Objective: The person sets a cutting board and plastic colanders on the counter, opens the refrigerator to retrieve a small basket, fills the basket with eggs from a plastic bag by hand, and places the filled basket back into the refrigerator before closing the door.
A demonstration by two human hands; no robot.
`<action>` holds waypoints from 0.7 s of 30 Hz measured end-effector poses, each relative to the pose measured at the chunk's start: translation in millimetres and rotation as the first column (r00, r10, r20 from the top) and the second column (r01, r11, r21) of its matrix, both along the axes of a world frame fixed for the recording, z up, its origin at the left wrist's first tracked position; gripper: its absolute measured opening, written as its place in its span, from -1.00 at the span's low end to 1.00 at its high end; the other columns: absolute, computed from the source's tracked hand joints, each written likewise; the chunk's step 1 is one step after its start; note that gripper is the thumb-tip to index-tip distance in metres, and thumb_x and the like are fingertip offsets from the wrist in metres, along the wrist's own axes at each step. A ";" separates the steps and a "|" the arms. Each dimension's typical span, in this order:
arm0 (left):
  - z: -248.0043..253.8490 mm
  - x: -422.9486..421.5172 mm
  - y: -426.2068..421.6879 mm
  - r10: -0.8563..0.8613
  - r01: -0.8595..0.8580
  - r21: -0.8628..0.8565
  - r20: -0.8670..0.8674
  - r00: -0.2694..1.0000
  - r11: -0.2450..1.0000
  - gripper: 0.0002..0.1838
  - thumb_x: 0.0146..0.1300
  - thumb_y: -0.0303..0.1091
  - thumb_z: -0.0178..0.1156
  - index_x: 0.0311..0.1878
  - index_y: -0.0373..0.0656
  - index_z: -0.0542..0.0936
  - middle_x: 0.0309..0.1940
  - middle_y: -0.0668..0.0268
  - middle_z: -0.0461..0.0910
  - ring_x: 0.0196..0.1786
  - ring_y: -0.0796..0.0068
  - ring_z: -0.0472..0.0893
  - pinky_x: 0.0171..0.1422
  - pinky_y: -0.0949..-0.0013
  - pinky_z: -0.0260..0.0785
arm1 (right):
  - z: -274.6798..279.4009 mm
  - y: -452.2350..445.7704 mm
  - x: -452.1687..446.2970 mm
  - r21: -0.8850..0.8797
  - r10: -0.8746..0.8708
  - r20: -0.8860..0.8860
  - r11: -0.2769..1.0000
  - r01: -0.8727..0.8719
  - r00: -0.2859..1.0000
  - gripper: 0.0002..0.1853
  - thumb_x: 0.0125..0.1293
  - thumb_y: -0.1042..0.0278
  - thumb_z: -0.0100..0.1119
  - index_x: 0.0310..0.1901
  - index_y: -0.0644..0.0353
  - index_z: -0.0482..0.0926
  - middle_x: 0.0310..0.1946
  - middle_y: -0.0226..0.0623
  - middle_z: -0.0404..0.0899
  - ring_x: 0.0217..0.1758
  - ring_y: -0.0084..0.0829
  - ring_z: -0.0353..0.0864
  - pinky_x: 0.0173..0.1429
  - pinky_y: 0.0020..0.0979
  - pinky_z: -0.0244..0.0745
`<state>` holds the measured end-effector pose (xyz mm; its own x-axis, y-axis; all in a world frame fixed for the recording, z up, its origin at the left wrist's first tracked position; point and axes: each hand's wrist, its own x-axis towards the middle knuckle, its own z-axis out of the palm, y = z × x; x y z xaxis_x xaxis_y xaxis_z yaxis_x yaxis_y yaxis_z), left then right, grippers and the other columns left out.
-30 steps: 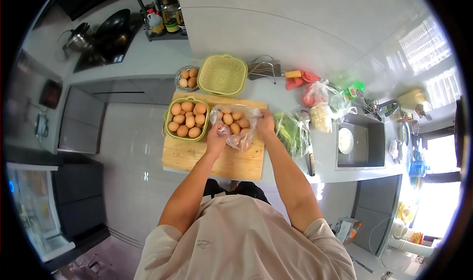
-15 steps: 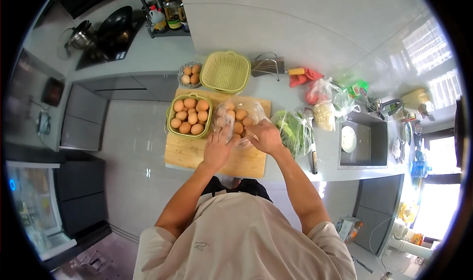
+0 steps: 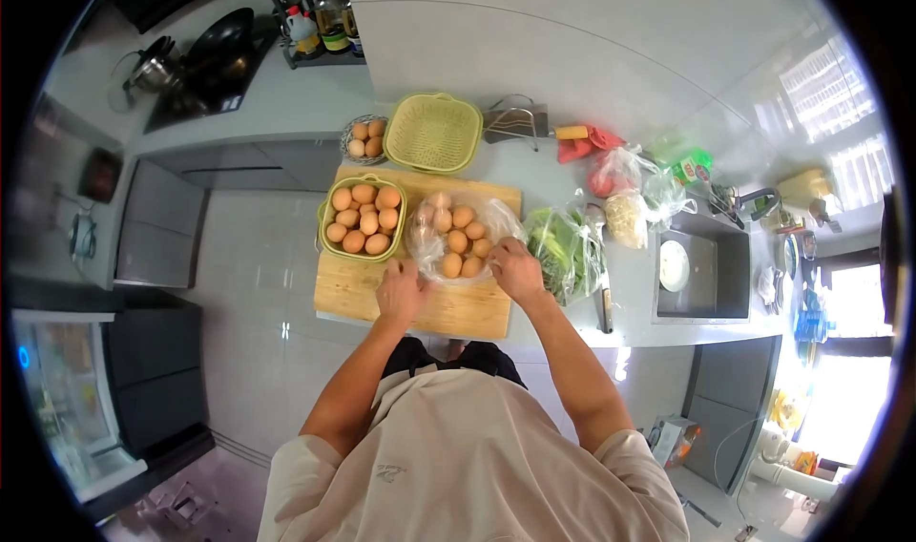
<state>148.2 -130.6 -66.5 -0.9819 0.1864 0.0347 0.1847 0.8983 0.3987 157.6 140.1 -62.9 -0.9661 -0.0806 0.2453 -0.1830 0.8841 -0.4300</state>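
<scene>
A clear plastic bag (image 3: 496,219) lies spread on the wooden cutting board (image 3: 420,308), with several brown eggs (image 3: 458,241) showing in its opening. My left hand (image 3: 403,294) is at the bag's lower left edge, its fingers curled and seeming to pinch the plastic. On the opposite side, my right hand (image 3: 518,273) has closed fingers on the bag's right edge, beside the eggs. Left of the bag stands a yellow-green basket (image 3: 322,227) filled with brown eggs (image 3: 363,219), just above my left hand.
An empty yellow-green basket (image 3: 434,134) stands behind the board, next to a small bowl of eggs (image 3: 365,139). Bagged green vegetables (image 3: 561,251) and a knife (image 3: 606,303) lie to the right. Farther right is a sink (image 3: 720,275) holding a white plate (image 3: 674,265).
My hands have moved apart, the left one leftward and down, the right one slightly right. The bag's opening is wider and more eggs show inside it.
</scene>
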 end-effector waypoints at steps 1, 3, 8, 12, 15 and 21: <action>5.9 1.3 0.9 -0.014 0.014 -0.014 -0.005 1.000 1.000 -0.76 0.26 -0.14 0.46 -0.16 -0.01 0.65 -0.25 0.29 0.54 -0.15 0.10 0.68 -0.14 0.05 0.61 | 4.0 -2.1 -0.9 -0.019 0.002 -0.031 1.000 -0.003 1.000 -0.82 0.21 0.43 0.43 -0.14 0.04 0.73 -0.20 -0.36 0.69 -0.15 -0.17 0.76 -0.03 -0.15 0.73; 11.8 4.8 5.4 -0.225 0.238 0.150 -0.098 0.969 0.960 -0.77 0.26 -0.19 0.45 -0.12 -0.02 0.64 -0.22 0.25 0.56 -0.15 0.08 0.69 -0.20 0.07 0.60 | 9.1 -4.9 -0.4 -0.056 0.005 -0.088 0.998 -0.010 0.996 -0.83 0.23 0.43 0.41 -0.13 0.07 0.74 -0.12 -0.35 0.71 -0.14 -0.16 0.76 -0.03 -0.14 0.73; 18.2 -6.8 41.7 -0.290 0.265 0.386 0.005 0.957 0.883 -0.73 0.30 -0.18 0.43 -0.04 -0.04 0.64 -0.08 0.18 0.62 -0.03 -0.04 0.69 -0.03 -0.04 0.59 | 12.5 -17.3 -8.9 -0.040 0.042 0.062 0.998 -0.039 0.997 -0.70 0.27 0.40 0.37 0.05 0.05 0.72 0.14 -0.33 0.70 -0.11 -0.10 0.80 -0.05 -0.13 0.75; 9.1 -22.8 50.4 -0.166 0.122 0.184 0.244 0.955 0.975 -0.62 0.29 -0.17 0.42 0.12 -0.07 0.66 0.01 0.11 0.69 0.04 -0.05 0.72 0.08 -0.01 0.58 | 12.0 -16.1 -18.6 0.086 -0.073 0.274 0.995 0.051 0.959 -0.61 0.30 0.32 0.36 0.17 0.00 0.66 0.19 -0.34 0.70 -0.06 -0.05 0.81 -0.03 -0.08 0.75; -0.4 -23.1 54.4 -0.096 0.035 0.209 0.290 0.952 0.977 -0.53 0.24 -0.18 0.44 0.18 -0.12 0.65 0.06 0.05 0.71 0.09 -0.02 0.72 0.12 0.04 0.59 | 17.8 -15.1 -25.3 0.127 -0.111 0.368 0.990 0.068 0.923 -0.53 0.26 0.29 0.39 0.23 -0.05 0.62 0.22 -0.32 0.69 -0.05 -0.04 0.81 -0.04 -0.07 0.74; -8.9 -26.3 47.4 -0.078 -0.107 0.578 0.286 0.955 0.809 -0.47 0.14 -0.29 0.50 0.19 -0.17 0.63 0.02 0.06 0.74 0.03 0.16 0.75 0.10 0.20 0.59 | 12.3 -21.4 -25.9 -0.299 -0.245 0.438 0.868 0.397 0.865 -0.48 0.18 0.21 0.52 0.19 0.01 0.64 0.00 -0.27 0.80 -0.02 -0.23 0.81 0.09 -0.23 0.69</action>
